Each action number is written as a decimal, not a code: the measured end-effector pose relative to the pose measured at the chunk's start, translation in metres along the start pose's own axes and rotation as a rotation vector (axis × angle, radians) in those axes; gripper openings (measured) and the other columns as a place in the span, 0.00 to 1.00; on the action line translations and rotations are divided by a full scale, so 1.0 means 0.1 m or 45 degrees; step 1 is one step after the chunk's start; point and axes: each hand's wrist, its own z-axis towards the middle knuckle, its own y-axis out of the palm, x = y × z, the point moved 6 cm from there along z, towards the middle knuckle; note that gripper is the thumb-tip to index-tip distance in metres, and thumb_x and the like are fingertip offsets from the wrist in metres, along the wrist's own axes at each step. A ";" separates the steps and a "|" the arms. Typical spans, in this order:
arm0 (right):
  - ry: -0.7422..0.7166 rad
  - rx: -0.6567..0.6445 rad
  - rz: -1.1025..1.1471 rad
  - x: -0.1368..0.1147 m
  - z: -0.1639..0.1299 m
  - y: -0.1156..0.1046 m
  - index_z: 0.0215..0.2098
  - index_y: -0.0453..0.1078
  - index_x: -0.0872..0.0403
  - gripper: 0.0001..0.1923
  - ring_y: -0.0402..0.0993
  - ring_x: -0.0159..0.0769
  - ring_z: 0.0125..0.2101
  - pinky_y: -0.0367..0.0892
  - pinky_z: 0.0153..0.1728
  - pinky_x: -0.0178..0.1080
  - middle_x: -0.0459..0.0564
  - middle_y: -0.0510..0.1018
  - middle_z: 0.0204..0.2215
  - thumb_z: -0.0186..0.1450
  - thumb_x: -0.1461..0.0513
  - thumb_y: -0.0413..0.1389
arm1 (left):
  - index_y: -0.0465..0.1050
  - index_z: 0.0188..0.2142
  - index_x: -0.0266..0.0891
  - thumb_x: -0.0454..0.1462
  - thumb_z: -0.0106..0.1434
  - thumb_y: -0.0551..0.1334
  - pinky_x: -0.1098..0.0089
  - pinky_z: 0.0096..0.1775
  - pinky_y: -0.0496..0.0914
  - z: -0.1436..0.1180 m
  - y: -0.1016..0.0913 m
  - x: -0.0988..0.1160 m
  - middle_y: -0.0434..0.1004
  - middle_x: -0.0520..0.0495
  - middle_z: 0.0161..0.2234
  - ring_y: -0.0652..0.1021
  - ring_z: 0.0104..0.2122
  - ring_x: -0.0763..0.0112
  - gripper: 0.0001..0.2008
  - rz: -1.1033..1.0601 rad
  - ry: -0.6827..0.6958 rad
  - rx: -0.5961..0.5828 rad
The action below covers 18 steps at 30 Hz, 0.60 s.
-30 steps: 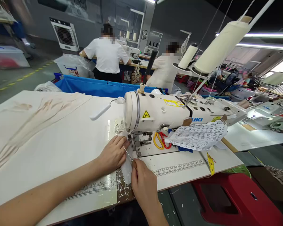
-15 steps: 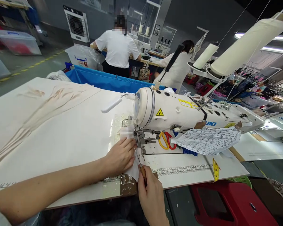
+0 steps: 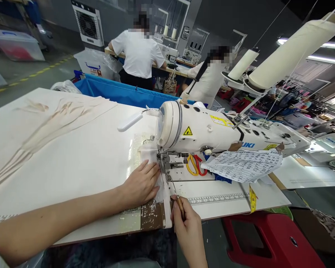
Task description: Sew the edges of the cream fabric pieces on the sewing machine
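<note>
Left hand (image 3: pixel 142 183) lies flat, fingers spread, pinning the white fabric strip (image 3: pixel 153 167) to the surface (image 3: pixel 72 156) just at 9 o'clock of the presser foot (image 3: pixel 165 163). Right hand (image 3: pixel 188 227) is closed around the wooden-handled awl (image 3: pixel 177 195), tip pointing to 11 o'clock at the fabric edge below the foot. The sewing machine (image 3: pixel 212 130) head sits over the work. My read: keep the left palm's pressure even, guide with the awl tip only, and hold both sets of fingers clear of the needle line. Scissors (image 3: pixel 194 166) lie at 3 o'clock of the foot.
</note>
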 end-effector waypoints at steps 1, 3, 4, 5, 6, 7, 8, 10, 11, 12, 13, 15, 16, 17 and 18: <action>0.039 -0.003 0.043 0.04 0.00 0.00 0.46 0.73 0.55 0.21 0.72 0.35 0.21 0.66 0.21 0.32 0.45 0.75 0.22 0.73 0.50 0.46 | 0.69 0.56 0.25 0.42 0.70 0.54 0.52 0.62 0.59 0.00 0.00 0.01 0.71 0.32 0.57 0.69 0.57 0.51 0.23 -0.004 -0.003 0.003; 0.098 -0.002 0.113 0.09 -0.01 0.00 0.46 0.73 0.56 0.22 0.70 0.34 0.20 0.64 0.19 0.31 0.45 0.74 0.21 0.72 0.48 0.48 | 0.69 0.56 0.25 0.41 0.70 0.54 0.52 0.62 0.59 -0.01 0.00 0.02 0.70 0.31 0.57 0.69 0.58 0.51 0.23 0.000 -0.004 0.002; 0.116 -0.003 0.139 0.10 -0.01 0.01 0.46 0.73 0.56 0.22 0.69 0.34 0.20 0.63 0.18 0.31 0.45 0.73 0.21 0.72 0.48 0.48 | 0.69 0.57 0.25 0.40 0.70 0.54 0.53 0.62 0.59 -0.01 0.01 0.02 0.70 0.31 0.57 0.69 0.58 0.52 0.22 0.006 -0.002 -0.003; 0.127 0.001 0.159 0.11 -0.02 0.01 0.47 0.73 0.56 0.22 0.68 0.33 0.20 0.62 0.17 0.31 0.44 0.73 0.21 0.72 0.48 0.48 | 0.69 0.57 0.26 0.38 0.70 0.53 0.53 0.62 0.58 -0.01 0.01 0.03 0.70 0.32 0.57 0.69 0.58 0.52 0.21 0.013 0.001 -0.011; 0.134 0.010 0.173 0.12 -0.02 0.01 0.47 0.73 0.56 0.22 0.67 0.33 0.19 0.61 0.17 0.31 0.44 0.72 0.22 0.72 0.48 0.48 | 0.69 0.57 0.25 0.38 0.70 0.53 0.53 0.62 0.59 -0.01 0.01 0.03 0.70 0.31 0.57 0.69 0.57 0.52 0.21 0.019 0.007 -0.022; 0.138 0.026 0.181 0.12 -0.03 0.01 0.47 0.73 0.56 0.22 0.66 0.32 0.19 0.61 0.17 0.31 0.44 0.72 0.22 0.72 0.48 0.49 | 0.69 0.57 0.25 0.37 0.69 0.53 0.53 0.61 0.59 -0.01 0.01 0.03 0.70 0.31 0.58 0.69 0.57 0.52 0.22 0.025 0.014 -0.034; 0.138 0.036 0.187 0.11 -0.03 0.01 0.46 0.73 0.56 0.22 0.65 0.32 0.19 0.61 0.17 0.31 0.44 0.71 0.21 0.72 0.48 0.49 | 0.68 0.57 0.25 0.37 0.69 0.54 0.53 0.61 0.59 -0.01 0.01 0.03 0.70 0.31 0.58 0.69 0.57 0.51 0.22 0.027 0.019 -0.044; 0.138 0.054 0.198 0.09 -0.04 0.02 0.45 0.73 0.56 0.22 0.64 0.31 0.18 0.60 0.17 0.31 0.43 0.71 0.21 0.72 0.48 0.49 | 0.68 0.57 0.24 0.38 0.69 0.54 0.52 0.62 0.59 -0.01 0.01 0.03 0.69 0.31 0.58 0.69 0.58 0.51 0.22 0.026 0.022 -0.055; 0.142 0.063 0.204 0.08 -0.04 0.02 0.45 0.73 0.55 0.22 0.63 0.31 0.18 0.60 0.17 0.31 0.43 0.70 0.21 0.72 0.48 0.49 | 0.68 0.57 0.24 0.38 0.69 0.54 0.52 0.62 0.58 -0.01 0.01 0.03 0.69 0.30 0.58 0.69 0.58 0.51 0.23 0.023 0.022 -0.055; 0.152 0.070 0.211 0.07 -0.05 0.02 0.45 0.73 0.55 0.22 0.63 0.31 0.18 0.59 0.17 0.31 0.43 0.70 0.21 0.72 0.47 0.49 | 0.68 0.57 0.24 0.39 0.69 0.54 0.52 0.62 0.58 -0.01 0.01 0.03 0.69 0.30 0.58 0.69 0.58 0.51 0.23 0.018 0.019 -0.052; 0.166 0.085 0.218 0.06 -0.05 0.02 0.45 0.74 0.55 0.22 0.62 0.31 0.18 0.59 0.17 0.31 0.42 0.69 0.21 0.71 0.47 0.49 | 0.68 0.58 0.24 0.39 0.69 0.54 0.52 0.62 0.57 -0.02 0.01 0.03 0.69 0.30 0.58 0.68 0.58 0.51 0.23 0.013 0.016 -0.046; 0.188 0.124 0.235 0.07 -0.06 0.00 0.44 0.74 0.56 0.22 0.62 0.31 0.18 0.58 0.17 0.31 0.42 0.69 0.21 0.71 0.46 0.50 | 0.67 0.58 0.24 0.39 0.69 0.54 0.52 0.63 0.57 -0.02 0.01 0.04 0.69 0.30 0.58 0.68 0.58 0.51 0.23 0.004 0.007 -0.033; 0.190 0.122 0.246 0.08 -0.06 0.00 0.44 0.74 0.56 0.22 0.63 0.31 0.18 0.59 0.17 0.31 0.42 0.69 0.20 0.71 0.46 0.51 | 0.67 0.58 0.24 0.39 0.69 0.54 0.53 0.63 0.57 -0.02 0.01 0.04 0.69 0.30 0.58 0.68 0.58 0.51 0.23 0.002 0.004 -0.027; 0.188 0.107 0.255 0.10 -0.05 0.01 0.45 0.74 0.56 0.23 0.63 0.31 0.18 0.59 0.17 0.31 0.43 0.69 0.20 0.71 0.46 0.51 | 0.67 0.58 0.25 0.39 0.69 0.54 0.53 0.63 0.57 -0.03 0.01 0.04 0.69 0.30 0.58 0.68 0.58 0.51 0.23 0.002 0.002 -0.025; 0.185 0.083 0.261 0.12 -0.05 0.01 0.45 0.74 0.56 0.23 0.63 0.31 0.18 0.60 0.16 0.31 0.43 0.70 0.20 0.71 0.46 0.51 | 0.67 0.58 0.25 0.39 0.69 0.54 0.53 0.62 0.57 -0.03 0.01 0.04 0.70 0.31 0.58 0.68 0.58 0.51 0.23 0.004 0.002 -0.027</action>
